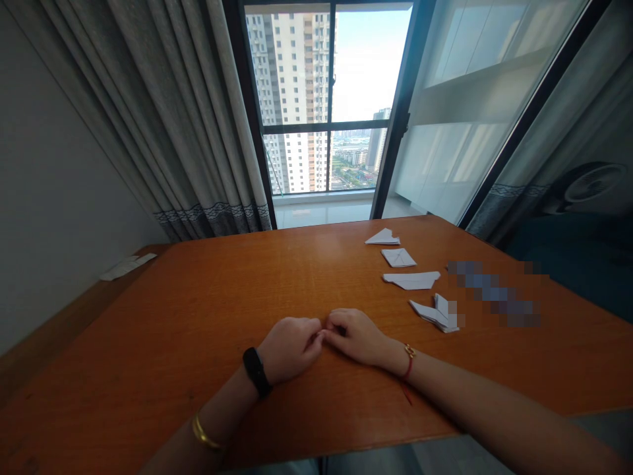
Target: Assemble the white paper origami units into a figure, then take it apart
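Observation:
My left hand (291, 348) and my right hand (357, 335) meet fingertip to fingertip above the wooden table (237, 284). The fingers of both are curled closed; whether anything small is between them cannot be made out. Right of my hands lie folded white papers in a column: a pointed one (382, 238) at the back, a square one (398, 258), a long flat one (411, 281), and a winged one (435, 313) closest to my right hand. Neither hand touches these papers.
A blurred, pixelated item (494, 290) lies at the table's right. White paper (127, 266) rests by the left wall. Beyond the table are a grey curtain (198, 132), a window and a glass door. A dark round fan-like object (588, 185) stands at the right.

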Demonstrator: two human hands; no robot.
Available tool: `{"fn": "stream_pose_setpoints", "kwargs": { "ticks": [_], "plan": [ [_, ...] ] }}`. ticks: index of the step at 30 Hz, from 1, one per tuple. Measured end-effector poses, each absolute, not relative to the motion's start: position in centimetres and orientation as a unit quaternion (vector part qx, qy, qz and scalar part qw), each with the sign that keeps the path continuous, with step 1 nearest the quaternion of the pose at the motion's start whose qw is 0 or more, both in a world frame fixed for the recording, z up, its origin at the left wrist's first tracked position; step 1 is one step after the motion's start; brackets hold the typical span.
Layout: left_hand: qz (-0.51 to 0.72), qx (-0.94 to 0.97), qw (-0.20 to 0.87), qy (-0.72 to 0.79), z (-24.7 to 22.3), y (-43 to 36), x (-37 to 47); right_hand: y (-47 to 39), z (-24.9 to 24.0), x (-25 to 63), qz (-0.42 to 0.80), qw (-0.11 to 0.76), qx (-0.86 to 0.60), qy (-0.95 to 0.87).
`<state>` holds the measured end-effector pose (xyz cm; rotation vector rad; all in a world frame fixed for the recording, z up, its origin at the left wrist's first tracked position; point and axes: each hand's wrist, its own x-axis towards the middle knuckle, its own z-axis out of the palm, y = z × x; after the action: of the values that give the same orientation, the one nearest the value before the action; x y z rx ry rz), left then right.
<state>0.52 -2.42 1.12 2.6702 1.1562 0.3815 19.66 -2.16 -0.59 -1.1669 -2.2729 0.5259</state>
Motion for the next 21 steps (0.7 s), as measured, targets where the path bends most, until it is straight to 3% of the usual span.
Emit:
{"fn": "stream_pose_setpoints", "kwargs": {
  "ticks": [21],
  "plan": [
    [0.123, 0.909, 0.1, 0.386, 1.24, -2.42, 0.49, -2.16, -0.74, 19.67, 0.199, 0.266, -0.43, -0.84]
  ]
}}
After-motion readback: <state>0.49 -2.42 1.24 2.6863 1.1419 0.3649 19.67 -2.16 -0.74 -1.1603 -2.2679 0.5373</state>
